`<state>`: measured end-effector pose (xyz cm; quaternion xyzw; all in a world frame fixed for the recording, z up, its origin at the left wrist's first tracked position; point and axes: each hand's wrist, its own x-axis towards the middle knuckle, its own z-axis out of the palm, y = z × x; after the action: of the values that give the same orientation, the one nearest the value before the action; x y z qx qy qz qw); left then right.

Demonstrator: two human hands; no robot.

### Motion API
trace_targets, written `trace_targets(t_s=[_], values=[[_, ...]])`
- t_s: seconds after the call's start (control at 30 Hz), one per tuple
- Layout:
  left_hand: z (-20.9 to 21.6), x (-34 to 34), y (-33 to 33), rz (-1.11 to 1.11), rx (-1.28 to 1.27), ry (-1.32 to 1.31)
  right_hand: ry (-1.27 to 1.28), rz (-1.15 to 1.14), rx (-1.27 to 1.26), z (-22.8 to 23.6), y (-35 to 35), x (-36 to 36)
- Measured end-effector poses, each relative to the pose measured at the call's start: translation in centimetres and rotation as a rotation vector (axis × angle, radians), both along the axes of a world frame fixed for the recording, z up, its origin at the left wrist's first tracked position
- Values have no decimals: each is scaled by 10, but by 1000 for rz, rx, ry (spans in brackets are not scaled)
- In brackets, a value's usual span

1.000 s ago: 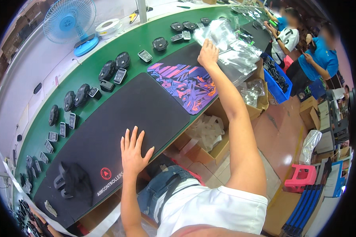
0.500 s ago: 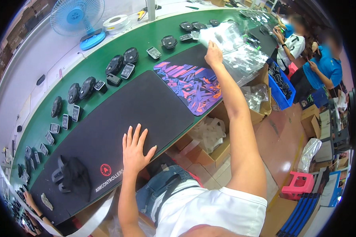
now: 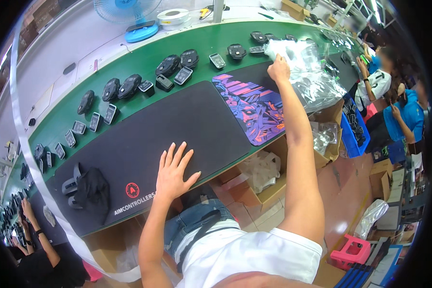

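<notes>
1. Head view: your left hand (image 3: pixel 175 173) is resting open on the black mat (image 3: pixel 153 129), palm down, fingers spread and pointing to the far side; it is holding nothing.
2. Your right hand (image 3: pixel 279 69) is reaching far right, its bent fingers touching the left edge of the clear bags (image 3: pixel 317 81); you cannot tell from here whether they are pinching any.
3. Those bags are lying in a loose, shiny heap on the right of the green table (image 3: pixel 201 43), just beyond the patterned mat (image 3: pixel 252 110).
4. That mat is lying between your hands, meeting the right end of the black one.
5. Along the far side, rounded black devices (image 3: pixel 129 86) and small blocks (image 3: pixel 183 75) with grey faces are standing in a curving line.
6. On your left, a black cloth (image 3: pixel 92 194) is lying near the table's near edge, and a white strip (image 3: pixel 57 211) is crossing the view.
7. Below the near edge, a carton (image 3: pixel 273 196) is holding crumpled plastic; farther right, a blue bin (image 3: pixel 346 137) is holding black parts.
8. Two people are working at the far right, and another person's hand (image 3: pixel 29 211) is reaching over the table at far left.
</notes>
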<state>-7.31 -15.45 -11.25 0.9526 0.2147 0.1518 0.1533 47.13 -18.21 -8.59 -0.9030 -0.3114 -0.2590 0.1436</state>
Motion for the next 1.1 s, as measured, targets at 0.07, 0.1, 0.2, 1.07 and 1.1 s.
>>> trace_targets(t_s=[0.07,0.1,0.2,1.07,1.1], values=[[-1,0,1,32,-1,-9,13,-21,-23,2,6,-6],[-1,-1,2,17,6,-20,28,-48,-40,3,11,-13],[-4,-1,5,14,6,-42,-46,-100,-43,10,8,-24],[-52,-245,-143,805,-1006,-751,1260,1531,-70,7,-22,-497],[-65,-265,-154,986,-1016,-885,1343,1601,-31,10,-13,-521]])
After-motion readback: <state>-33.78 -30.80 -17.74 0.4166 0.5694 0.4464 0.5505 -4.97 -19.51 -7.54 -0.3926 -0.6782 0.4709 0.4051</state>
